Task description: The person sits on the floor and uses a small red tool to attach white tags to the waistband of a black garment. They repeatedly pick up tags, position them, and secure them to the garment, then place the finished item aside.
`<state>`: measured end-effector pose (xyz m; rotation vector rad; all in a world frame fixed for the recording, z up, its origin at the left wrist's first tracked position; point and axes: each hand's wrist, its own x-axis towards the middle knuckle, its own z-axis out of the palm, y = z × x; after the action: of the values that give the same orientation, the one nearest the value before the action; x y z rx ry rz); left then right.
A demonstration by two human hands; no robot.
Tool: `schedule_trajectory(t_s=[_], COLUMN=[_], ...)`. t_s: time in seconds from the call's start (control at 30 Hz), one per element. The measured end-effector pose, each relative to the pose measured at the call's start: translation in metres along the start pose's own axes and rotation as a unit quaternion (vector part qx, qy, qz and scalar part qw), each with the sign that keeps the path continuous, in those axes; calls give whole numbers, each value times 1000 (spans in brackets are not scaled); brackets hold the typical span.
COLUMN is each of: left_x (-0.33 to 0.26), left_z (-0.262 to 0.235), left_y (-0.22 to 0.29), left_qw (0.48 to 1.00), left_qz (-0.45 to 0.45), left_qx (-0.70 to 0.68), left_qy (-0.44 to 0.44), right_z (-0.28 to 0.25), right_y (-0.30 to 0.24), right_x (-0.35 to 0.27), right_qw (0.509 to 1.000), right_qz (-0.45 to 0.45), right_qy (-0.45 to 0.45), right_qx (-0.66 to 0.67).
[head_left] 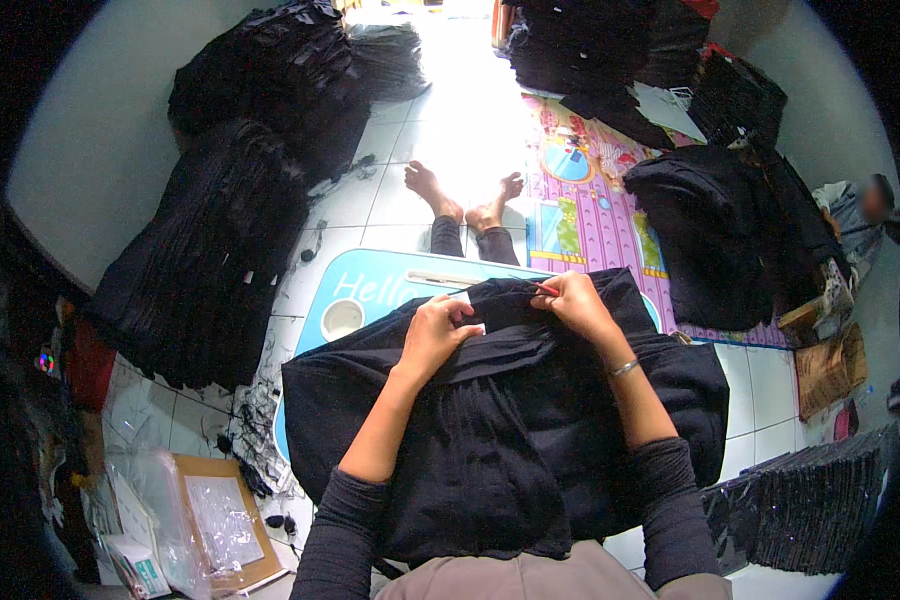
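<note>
Black garment (490, 420) draped over the small light-blue table (370, 290) and the person's lap, top edge bunched at the far side. Left hand (438, 335) pinches the fabric by a white tag (467, 300), fingers curled shut on it. Right hand (575, 298) grips a thin red-handled tool (540, 287) at the same edge. Looks like trimming or label work on that edge; next move needs cloth taut, tip kept clear of the fingers. Black stacks (220, 250) line the floor around
</note>
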<state>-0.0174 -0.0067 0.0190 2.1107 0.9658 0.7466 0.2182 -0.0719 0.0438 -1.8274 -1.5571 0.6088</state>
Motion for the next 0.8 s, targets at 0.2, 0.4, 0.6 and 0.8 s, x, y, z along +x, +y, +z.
schedule_trajectory(t_s=[0.2, 0.4, 0.6, 0.8], left_x=[5, 24, 36, 36], left_z=[5, 41, 57, 52], left_y=[10, 31, 24, 5], left_qw=[999, 997, 984, 950], left_qz=[2, 75, 170, -154], left_qx=[35, 1, -24, -265], left_qy=[9, 36, 55, 54], right_z=[-1, 3, 6, 9], right_y=[11, 9, 4, 3], right_x=[8, 6, 5, 5], right_qw=[937, 928, 942, 935], right_qz=[172, 167, 187, 146], right_qy=[-111, -88, -56, -54], right_qx=[283, 321, 274, 318])
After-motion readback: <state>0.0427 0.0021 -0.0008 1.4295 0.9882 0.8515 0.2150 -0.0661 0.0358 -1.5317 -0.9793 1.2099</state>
